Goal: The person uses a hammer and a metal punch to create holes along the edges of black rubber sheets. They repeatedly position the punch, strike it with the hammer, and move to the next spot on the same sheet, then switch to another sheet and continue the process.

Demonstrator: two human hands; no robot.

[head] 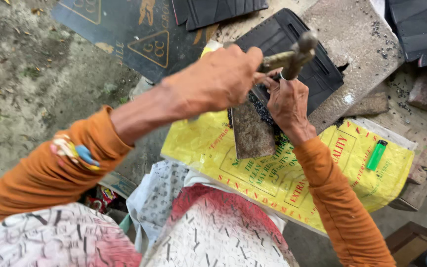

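Rusty hammer (292,57) is being gripped tight in my left hand (221,76), raised over the black rubber sheet (292,54) lying on the concrete slab. My right hand (287,101) is pinching a small metal ring (281,76) against that sheet. Green lighter (376,155) is lying on the yellow sack (273,173).

Rusty metal hammer (292,57), glossy woven-plastic yellow sack (253,173), rough concrete slab (357,34)

Green lighter (376,155) only obstacle on yellow sack (273,173); black sheets (423,27) crowd top.
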